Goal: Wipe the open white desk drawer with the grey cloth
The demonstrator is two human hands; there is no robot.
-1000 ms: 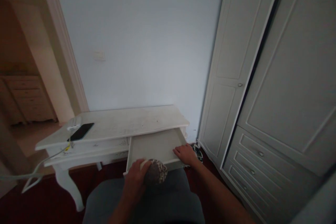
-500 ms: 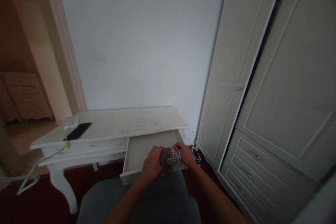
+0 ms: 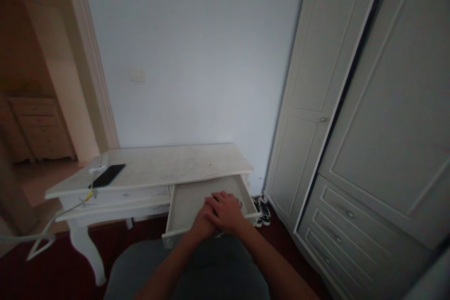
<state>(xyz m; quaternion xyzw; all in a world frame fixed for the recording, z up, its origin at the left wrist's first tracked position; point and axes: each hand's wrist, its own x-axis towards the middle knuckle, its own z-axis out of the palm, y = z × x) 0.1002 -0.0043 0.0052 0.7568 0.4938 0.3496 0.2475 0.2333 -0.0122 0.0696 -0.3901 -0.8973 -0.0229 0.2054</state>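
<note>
Over the pulled-out drawer of the white desk, my two hands are together. My right hand lies across the top of my left hand, its fingers bent over the left knuckles. Only a small edge of a brown-and-white patterned cloth bundle shows past my right hand. Both hands are closed around the bundle, which is otherwise hidden under them. The left fingers are mostly covered.
A dark phone lies at the desk's left end beside a small white box, with a pale cable hanging off the edge. Black-and-white shoes stand right of the drawer. A tall white wardrobe rises at right.
My right hand has moved left from the patterned end of the cloth bundle onto the back of my left hand, covering most of the bundle. The view has shifted slightly.
</note>
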